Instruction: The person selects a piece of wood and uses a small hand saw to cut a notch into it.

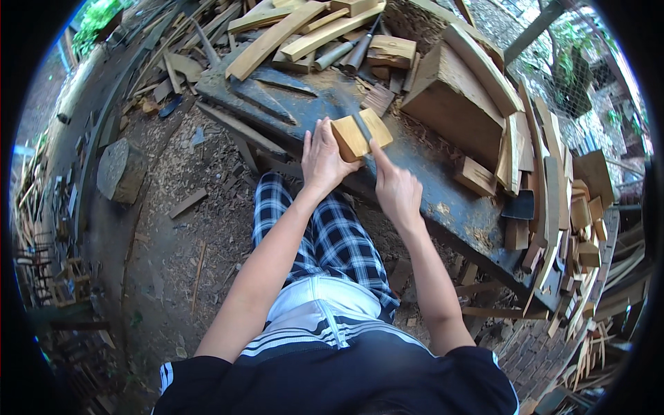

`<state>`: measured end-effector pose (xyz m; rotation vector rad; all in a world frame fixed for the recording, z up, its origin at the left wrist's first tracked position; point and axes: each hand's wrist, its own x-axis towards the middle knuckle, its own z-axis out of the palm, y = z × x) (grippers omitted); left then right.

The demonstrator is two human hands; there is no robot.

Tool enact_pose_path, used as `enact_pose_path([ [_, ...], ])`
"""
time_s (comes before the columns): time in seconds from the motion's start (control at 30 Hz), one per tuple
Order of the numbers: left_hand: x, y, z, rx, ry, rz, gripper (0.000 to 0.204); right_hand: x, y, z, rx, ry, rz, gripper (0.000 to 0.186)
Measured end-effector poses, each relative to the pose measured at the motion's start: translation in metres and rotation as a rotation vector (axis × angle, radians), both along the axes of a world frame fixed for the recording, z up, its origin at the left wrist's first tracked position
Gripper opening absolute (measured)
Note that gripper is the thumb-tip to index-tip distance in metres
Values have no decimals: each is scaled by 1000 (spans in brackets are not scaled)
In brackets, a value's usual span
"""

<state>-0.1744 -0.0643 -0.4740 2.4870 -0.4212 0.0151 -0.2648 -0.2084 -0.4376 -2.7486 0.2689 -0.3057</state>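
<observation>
The left hand (324, 158) grips the block (348, 138) at its left side, the fingers stretched up along that side and the thumb at its near edge. The right hand (400, 194) is closed on the bar (362, 127), with 1 finger laid straight along it and the rest curled under. The block is over the near part of the dark tabletop (432, 200); whether it rests there or is held up, I cannot tell. It shows 2 pale faces, with the bar lying across it. Which way the block's own long axis runs is unclear.

The bar's long axis slants from the right hand, at the near right, to the far left, so its far end points away from the person. That end is blurred.

To the right lie a big beam (453, 93) and an offcut (475, 176); beyond the block, boards (335, 34) are heaped. A stump (122, 171) stands on the littered floor (173, 238) to the left.
</observation>
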Motion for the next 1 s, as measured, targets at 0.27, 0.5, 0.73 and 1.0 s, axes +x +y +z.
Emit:
enact_pose_path([
  [0.27, 2, 0, 6, -2, 47, 7, 121, 16, -21, -8, -80, -18, -94, 42],
  [0.5, 2, -3, 4, -6, 7, 17, 118, -14, 7, 10, -86, 34, -19, 44],
  [0.73, 5, -1, 5, -38, 36, -1, 117, 25, -32, -9, -144, -49, -80, 43],
  [1.0, 0, 0, 6, -20, 55, -8, 120, -20, 1, -2, -82, -34, -25, 44],
])
